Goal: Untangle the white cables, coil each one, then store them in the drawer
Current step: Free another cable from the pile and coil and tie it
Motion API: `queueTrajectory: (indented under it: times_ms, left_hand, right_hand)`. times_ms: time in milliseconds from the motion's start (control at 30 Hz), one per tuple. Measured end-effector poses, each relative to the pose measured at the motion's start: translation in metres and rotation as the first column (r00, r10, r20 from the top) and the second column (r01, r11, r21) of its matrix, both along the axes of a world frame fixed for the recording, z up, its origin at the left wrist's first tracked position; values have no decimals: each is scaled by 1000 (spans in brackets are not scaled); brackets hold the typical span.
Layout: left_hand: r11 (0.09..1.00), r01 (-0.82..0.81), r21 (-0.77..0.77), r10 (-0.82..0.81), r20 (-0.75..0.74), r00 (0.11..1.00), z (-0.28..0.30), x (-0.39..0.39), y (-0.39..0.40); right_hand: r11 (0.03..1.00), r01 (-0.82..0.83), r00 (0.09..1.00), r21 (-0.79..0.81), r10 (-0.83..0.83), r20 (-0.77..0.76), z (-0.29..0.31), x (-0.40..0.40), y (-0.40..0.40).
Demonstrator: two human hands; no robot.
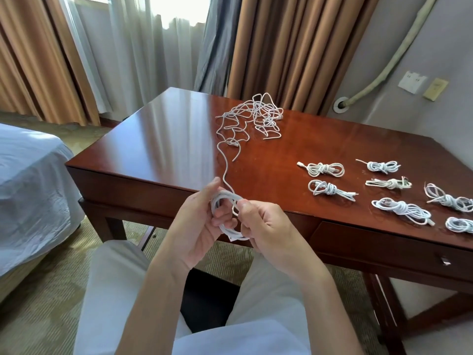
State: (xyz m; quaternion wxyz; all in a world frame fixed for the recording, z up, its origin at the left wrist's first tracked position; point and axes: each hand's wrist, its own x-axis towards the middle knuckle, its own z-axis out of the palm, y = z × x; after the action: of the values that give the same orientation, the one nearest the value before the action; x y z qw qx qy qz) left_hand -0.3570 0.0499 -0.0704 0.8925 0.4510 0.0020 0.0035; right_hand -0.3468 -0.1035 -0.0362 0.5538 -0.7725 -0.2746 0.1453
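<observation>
My left hand [202,221] and my right hand [266,226] both grip a partly wound coil of white cable [225,201] in front of the desk's near edge. The cable's free length [225,170] runs up from the coil onto the desk to a loose tangle of white cables [256,116] near the back. Several knotted coiled cables [325,169] lie in rows on the right half of the wooden desk [163,139]. A drawer [384,242] with a small metal pull sits shut under the desk's right side.
A bed with a pale blue sheet [28,180] stands to the left. Curtains [281,47] hang behind the desk. Wall sockets [412,82] and a padded pipe are at the right. My lap in white trousers [115,290] fills the foreground.
</observation>
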Motion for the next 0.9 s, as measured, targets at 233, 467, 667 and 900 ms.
queueTrajectory:
  times_ms: [233,467,667,900]
  left_hand:
    - [988,-153,8,153,-75,985,12,-8,-5]
    - [978,-196,-75,184,-142,973,7,-2,-4]
    - [885,-216,-413,190,-103,976,11,0,0]
    - [892,-338,-301,336,-61,940,7,2,-16]
  right_hand:
    - [990,-114,989,79,121,-90,-1,-6,-9]
    - [944,-91,834,316,246,-495,12,-11,-7]
    - [996,-75,991,53,81,-104,3,-1,-14]
    - [975,-50,983,216,85,-160,2,-5,-7]
